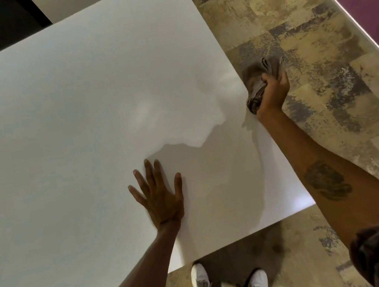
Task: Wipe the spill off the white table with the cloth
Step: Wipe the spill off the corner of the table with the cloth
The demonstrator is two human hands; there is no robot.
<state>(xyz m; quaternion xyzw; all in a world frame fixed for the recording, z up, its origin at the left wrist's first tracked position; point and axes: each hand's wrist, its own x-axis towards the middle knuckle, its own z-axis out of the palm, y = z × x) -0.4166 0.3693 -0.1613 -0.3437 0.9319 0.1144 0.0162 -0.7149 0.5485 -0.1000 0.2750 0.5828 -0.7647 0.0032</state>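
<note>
The white table (71,125) fills the left and centre of the head view. My right hand (273,91) is shut on a bunched brown cloth (256,78) at the table's right edge, with most of the cloth hanging out past the edge over the floor. My left hand (159,196) lies flat on the tabletop near the front edge, fingers spread, holding nothing. A faint wet sheen with a curved outline (181,129) shows on the surface between the two hands.
Patterned beige and grey floor (300,18) lies to the right of the table and in front of it. My white shoes (227,284) stand at the front edge. A purple wall with a pale baseboard (362,29) runs along the upper right.
</note>
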